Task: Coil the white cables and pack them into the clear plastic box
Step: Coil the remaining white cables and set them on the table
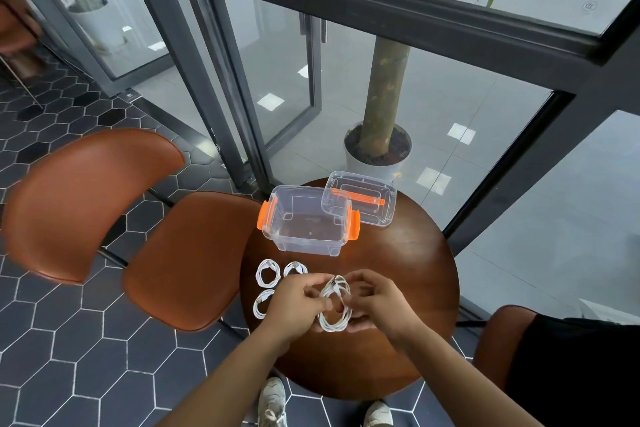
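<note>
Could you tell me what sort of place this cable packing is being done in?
Probably a café or lounge seating corner by a glazed entrance. A small round wooden table stands with brown padded chairs on dark hexagonal floor tiles, next to glass doors and a potted tree.

You are seated in what looks like a café or lounge area. A small round wooden table sits beside brown leather chairs on dark hexagonal floor tiles. Black-framed glass doors open onto a grey-tiled corridor with a potted tree.
</note>
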